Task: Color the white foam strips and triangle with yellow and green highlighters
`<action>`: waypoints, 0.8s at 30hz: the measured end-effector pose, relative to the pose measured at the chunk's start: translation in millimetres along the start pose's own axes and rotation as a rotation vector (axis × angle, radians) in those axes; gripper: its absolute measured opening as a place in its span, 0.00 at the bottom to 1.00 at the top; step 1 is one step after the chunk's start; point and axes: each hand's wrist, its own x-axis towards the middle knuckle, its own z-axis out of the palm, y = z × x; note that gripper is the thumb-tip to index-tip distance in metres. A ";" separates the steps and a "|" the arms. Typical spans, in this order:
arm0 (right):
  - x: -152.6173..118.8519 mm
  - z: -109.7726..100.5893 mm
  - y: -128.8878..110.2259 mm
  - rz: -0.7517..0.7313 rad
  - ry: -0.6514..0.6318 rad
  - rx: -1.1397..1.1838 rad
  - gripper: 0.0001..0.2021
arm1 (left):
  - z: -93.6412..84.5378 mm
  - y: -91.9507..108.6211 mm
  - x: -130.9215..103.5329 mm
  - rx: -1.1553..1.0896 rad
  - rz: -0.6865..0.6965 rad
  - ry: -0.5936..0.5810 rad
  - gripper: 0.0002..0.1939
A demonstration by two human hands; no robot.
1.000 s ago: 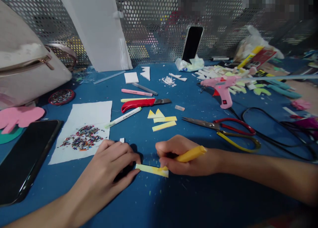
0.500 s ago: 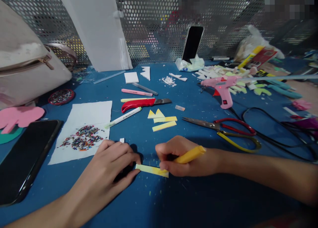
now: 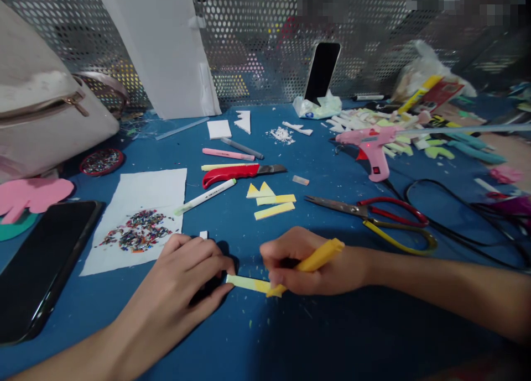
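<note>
Strip [image 3: 246, 283] lies on the desk [image 3: 373, 337], between the person's two hands, its right end slightly nearer the wearer. Left hand [image 3: 194, 270]: grip closed on the strip's left end, thumb and forefinger meeting there. Right hand [image 3: 302, 265]: grip closed round a yellow marker [image 3: 321, 255], held like a pen, its tip over the strip's right end.

Change just noted: the marker tip now shows below the right thumb, at the strip's near edge; half a second earlier the thumb mostly hides it. Meaning, as judged: the stroke is reaching across to the near edge at the right end. Colour there is deeper yellow; the left part is paler, greenish yellow. Colouring therefore reads as partial.

Against the earlier frames: the marker's rear end sits a little higher, so the barrel slopes more steeply. Left hand and strip show no clear shift. Farther back, two yellow strips [image 3: 274, 211] and the triangles [image 3: 265, 190] lie as in the earlier frames, as do the scissors [image 3: 332, 203] to their right and the red knife [image 3: 230, 175] to their left. Green pen [image 3: 209, 196] lies beyond the left hand, its pale end over the edge of the white paper [image 3: 153, 187].
</note>
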 end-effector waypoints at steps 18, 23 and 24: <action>-0.5 0.6 -0.1 0.031 0.044 0.031 0.13 | -0.7 0.4 1.5 -0.009 0.001 0.012 0.04; -0.1 0.9 0.3 0.027 -0.011 0.037 0.16 | -0.9 1.1 1.6 -0.014 -0.007 0.022 0.04; -0.1 0.8 0.4 0.021 -0.009 0.055 0.16 | -0.9 1.2 1.6 -0.016 -0.008 0.021 0.05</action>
